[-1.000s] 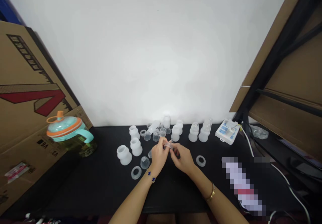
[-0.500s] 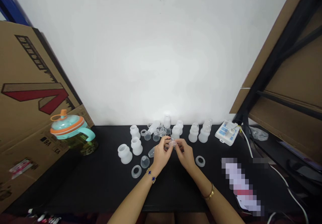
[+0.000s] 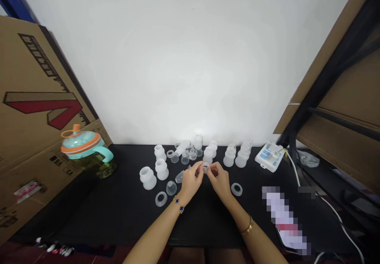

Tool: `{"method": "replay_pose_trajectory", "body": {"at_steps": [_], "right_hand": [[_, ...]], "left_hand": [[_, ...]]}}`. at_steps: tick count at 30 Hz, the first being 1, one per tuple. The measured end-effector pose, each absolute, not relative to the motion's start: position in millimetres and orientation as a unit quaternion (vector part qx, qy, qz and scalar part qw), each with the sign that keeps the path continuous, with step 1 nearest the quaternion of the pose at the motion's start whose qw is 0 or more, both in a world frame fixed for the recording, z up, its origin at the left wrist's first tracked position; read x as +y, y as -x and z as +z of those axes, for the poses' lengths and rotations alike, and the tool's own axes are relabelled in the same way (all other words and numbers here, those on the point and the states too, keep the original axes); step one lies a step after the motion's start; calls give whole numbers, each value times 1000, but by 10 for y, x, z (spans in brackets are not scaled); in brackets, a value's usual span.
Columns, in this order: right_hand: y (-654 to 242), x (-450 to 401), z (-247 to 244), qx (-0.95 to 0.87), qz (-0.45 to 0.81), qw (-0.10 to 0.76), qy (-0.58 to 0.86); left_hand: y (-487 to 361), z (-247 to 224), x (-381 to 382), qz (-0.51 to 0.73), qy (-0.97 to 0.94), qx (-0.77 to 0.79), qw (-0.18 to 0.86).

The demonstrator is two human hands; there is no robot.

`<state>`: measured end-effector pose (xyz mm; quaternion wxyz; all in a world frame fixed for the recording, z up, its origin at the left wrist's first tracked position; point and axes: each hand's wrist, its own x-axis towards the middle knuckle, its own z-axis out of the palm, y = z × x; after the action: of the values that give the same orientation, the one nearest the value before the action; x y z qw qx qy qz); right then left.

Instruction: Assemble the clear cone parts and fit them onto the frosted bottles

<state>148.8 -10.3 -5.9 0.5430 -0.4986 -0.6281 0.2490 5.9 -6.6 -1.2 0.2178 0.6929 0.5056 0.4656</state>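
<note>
The left hand (image 3: 191, 183) and right hand (image 3: 220, 181) are both pinching 1 small clear ring (image 3: 205, 166) between narrowed fingertips, the ring sitting where the 2 hands are meeting. Uneven pressure on its thin rim could be making it slip or spring free. A white bottle (image 3: 208, 153) is standing close by at 12 o'clock, where knuckles pushing forward could be tipping it. A clear dome (image 3: 171, 188) is sitting at 8 o'clock, at risk from a swinging wrist.

Fingers are covering much of the ring, so whether it is joining another part is unclear. A clear elongated piece (image 3: 179, 177), also towards 8 o'clock, is partly disappearing behind the left hand. Clear parts (image 3: 185, 158) at 10 o'clock are overlapping, defying a count. Pixelation (image 3: 286, 220) is masking something at 4 o'clock.
</note>
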Motion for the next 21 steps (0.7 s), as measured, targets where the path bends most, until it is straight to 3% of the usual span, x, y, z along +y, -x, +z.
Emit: {"method": "replay_pose_trajectory", "body": {"at_steps": [14,21], "right_hand": [[-1505,-55,-85,-644,286,521,483],[-1501,-46,-129,-653,236,525,492]], "left_hand": [[-50,14,-63,452,-690,520,222],[-47,29,-68,440,-702,516,216]]}}
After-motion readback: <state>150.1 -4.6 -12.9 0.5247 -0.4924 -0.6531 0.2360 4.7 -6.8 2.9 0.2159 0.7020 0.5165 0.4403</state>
